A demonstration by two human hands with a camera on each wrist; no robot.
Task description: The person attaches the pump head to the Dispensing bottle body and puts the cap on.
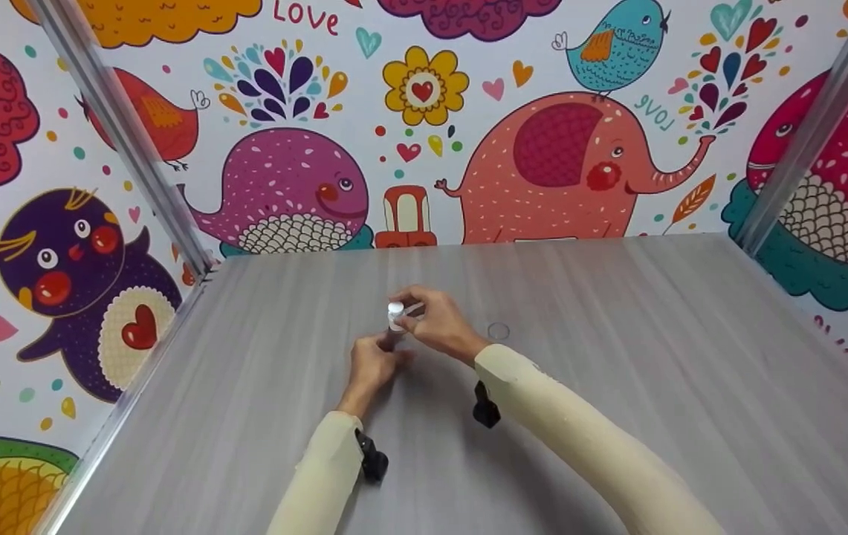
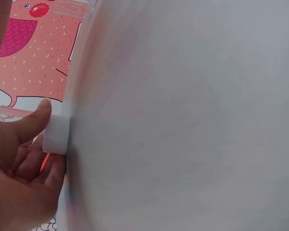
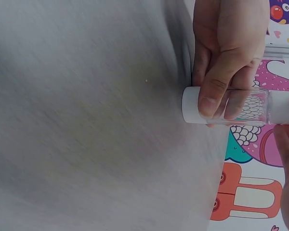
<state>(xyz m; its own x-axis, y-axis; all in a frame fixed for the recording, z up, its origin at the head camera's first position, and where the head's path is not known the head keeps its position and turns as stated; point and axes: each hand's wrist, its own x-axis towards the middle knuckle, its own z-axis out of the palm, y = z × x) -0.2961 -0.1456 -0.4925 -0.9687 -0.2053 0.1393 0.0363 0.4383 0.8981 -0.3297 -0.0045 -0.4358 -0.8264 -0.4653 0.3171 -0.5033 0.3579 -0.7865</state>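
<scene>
While a cartoon-printed wall (image 1: 431, 156) fills the top of the head view, a grey wood-grain tabletop (image 1: 245, 371) spreads across its middle and lower part. A metal post rises at the upper left (image 1: 123, 134) and another at the upper right (image 1: 810, 126). Two cream sleeves reach up from the bottom edge, the left (image 1: 319, 475) and the right (image 1: 580, 416). Near the centre the right hand (image 1: 438, 323) and left hand (image 1: 373, 368) meet; at each cuff hangs a small black wrist device (image 1: 373, 457) (image 1: 486, 407).

Between them is a clear bottle (image 3: 257, 107), just left of the right hand and above the left. Its long axis runs nearly up the head view and sideways across the right wrist view; how far it tilts I cannot tell. Both hands are on it, one towards each end, so neither is nearer. Right of the right hand, apart from the bottle, lies a faint round outline (image 1: 498, 331).

Smallest are the white ends: the right thumb presses one (image 3: 190, 105), its fingers curled round the body, and the left hand pinches the other (image 3: 282, 107).
</scene>
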